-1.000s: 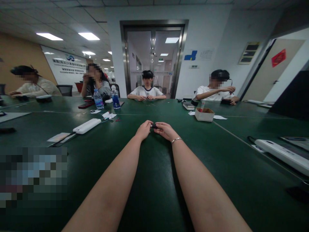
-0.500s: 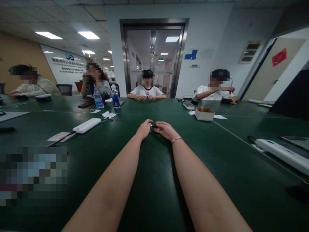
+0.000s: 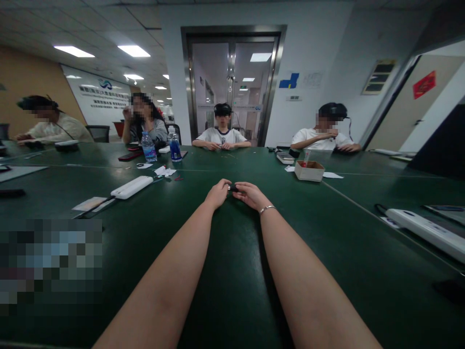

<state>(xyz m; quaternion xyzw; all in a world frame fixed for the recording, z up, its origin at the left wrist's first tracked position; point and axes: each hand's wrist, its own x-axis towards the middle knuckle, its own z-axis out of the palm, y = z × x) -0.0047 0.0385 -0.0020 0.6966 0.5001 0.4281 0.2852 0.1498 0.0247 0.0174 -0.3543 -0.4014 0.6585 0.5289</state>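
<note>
Out over the green table [image 3: 232,271], both hands meet around a small dark object [image 3: 233,188] with a bright silvery end, too small and too covered to name. My left hand [image 3: 218,193] pinches it at the silvery side, fingers closed. My right hand [image 3: 251,195], below a bracelet [image 3: 268,209], holds the dark side between thumb and fingers. Fingers hide most of the object.
To the left lie a white power strip [image 3: 132,187] and paper scraps [image 3: 165,171], with water bottles [image 3: 148,147] behind. A small box [image 3: 309,171] stands right of my hands. Another power strip [image 3: 425,232] lies far right. Several people sit around the table.
My hands stay together on the small object, with barely any shift. The person at the right has brought a raised hand in nearer to their chest.
</note>
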